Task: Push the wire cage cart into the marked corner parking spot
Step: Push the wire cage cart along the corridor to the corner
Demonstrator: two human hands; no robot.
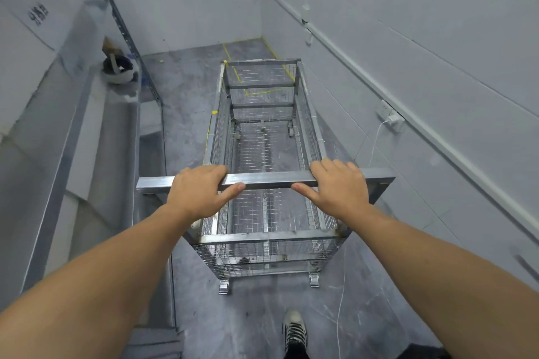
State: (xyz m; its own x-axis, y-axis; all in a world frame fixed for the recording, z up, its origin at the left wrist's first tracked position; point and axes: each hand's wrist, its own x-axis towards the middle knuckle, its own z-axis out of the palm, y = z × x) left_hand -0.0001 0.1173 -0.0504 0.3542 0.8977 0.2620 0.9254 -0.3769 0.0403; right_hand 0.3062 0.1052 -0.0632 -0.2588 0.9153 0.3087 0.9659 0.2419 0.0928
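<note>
1. Plainly, two bare hands are gripping one metal handle bar (268, 179) at the near end of the cart (264, 154).
2. Left hand (201, 194) is wrapping its fingers over the bar with the thumb underneath; right hand (339, 188) is holding it the same way.
3. One cart, empty, is standing on the grey floor (186, 114) beside the right wall, its far end reaching over the yellow tape (250, 46) marking the corner spot.
4. Dark writing (38, 13) is showing on the sheet at the left, too blurred to read.
5. One plug (393, 119) is sitting in one wall socket, with one white cable (341, 285) hanging to the floor.
6. One shoe (294, 329) is showing at the bottom edge.
</note>
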